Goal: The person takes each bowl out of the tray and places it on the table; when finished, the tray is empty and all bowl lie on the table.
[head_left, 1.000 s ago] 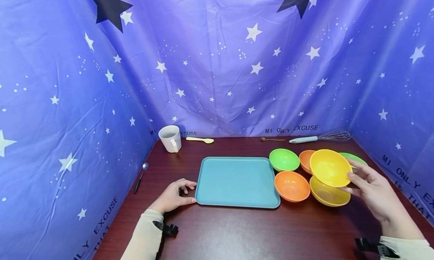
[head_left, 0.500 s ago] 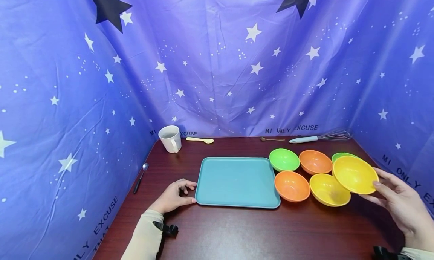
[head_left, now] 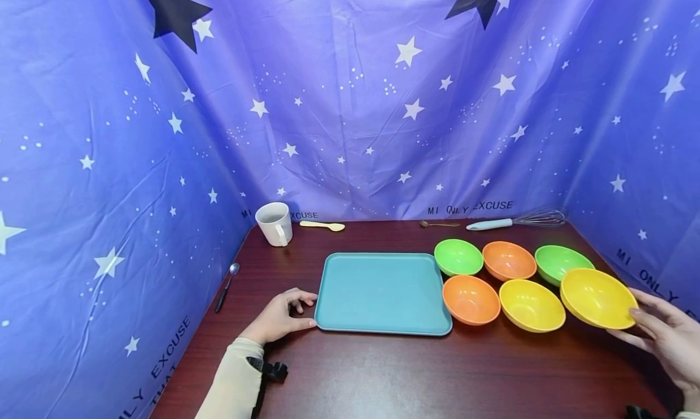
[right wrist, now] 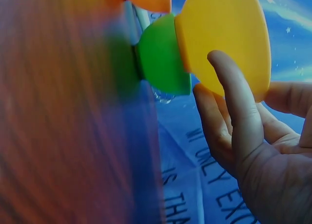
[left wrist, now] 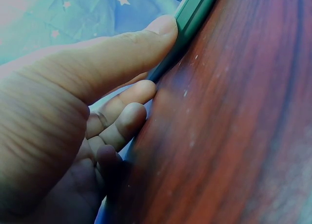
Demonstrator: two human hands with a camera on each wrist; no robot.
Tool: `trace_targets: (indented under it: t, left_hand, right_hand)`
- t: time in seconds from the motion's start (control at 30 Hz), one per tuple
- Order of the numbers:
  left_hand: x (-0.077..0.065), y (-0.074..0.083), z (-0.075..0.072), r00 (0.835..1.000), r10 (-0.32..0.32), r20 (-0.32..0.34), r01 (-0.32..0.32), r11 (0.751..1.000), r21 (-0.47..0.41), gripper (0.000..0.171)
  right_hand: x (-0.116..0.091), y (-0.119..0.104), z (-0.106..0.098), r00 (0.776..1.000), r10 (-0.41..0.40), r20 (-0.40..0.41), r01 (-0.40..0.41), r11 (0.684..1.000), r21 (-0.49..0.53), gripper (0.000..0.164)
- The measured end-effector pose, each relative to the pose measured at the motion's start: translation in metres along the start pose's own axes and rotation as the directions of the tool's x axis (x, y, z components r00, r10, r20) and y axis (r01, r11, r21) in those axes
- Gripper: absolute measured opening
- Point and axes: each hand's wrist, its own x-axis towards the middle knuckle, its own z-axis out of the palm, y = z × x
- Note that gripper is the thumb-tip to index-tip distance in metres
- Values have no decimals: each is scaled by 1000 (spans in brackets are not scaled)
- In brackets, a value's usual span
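Note:
In the head view my right hand [head_left: 669, 340] grips a yellow bowl [head_left: 598, 297] by its right rim, tilted above the table's right side. The right wrist view shows my fingers [right wrist: 238, 104] spread along the underside of that bowl [right wrist: 229, 44], close to a green bowl [right wrist: 163, 56]. My left hand [head_left: 281, 316] rests at the left edge of a teal rectangular tray [head_left: 383, 329]. Up close in the left wrist view, the thumb [left wrist: 161, 31] touches the tray's side [left wrist: 195, 14] while the other fingers hang loosely curled below.
Right of the tray stand two orange bowls [head_left: 471, 300], another yellow bowl [head_left: 532, 305], a light green bowl [head_left: 458, 257] and the green bowl. Behind lie a whisk [head_left: 492, 224], a small brown spoon [head_left: 437, 224] and a cream spoon [head_left: 322, 226]. A white mug [head_left: 273, 224] and dark-handled spoon [head_left: 226, 288] are left.
My right hand has carried the yellow bowl rightward and slightly nearer, away from over the other bowls, uncovering the orange and green ones behind. The left hand and tray stay put.

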Motion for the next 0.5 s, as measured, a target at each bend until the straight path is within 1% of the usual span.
trace_targets:
  t: [0.13,0.37,0.43,0.5]
  left_hand:
    - [0,1,1,1000,-2,-5,2,1000,-8,51]
    - [0,-3,-2,1000,-10,12,10,1000,8,51]
    - [1,-5,-2,1000,-10,19,10,1000,9,51]
    - [1,-5,-3,1000,-3,23,3,1000,12,51]
  right_hand:
    - [-2,4,-11,1000,20,4,-20,999,34,50]
    - [-2,9,-24,996,80,-38,-81,996,-29,49]
    - [-3,11,-28,995,90,-34,-91,996,-10,50]
    - [-3,12,-30,994,101,-42,-102,995,-22,49]
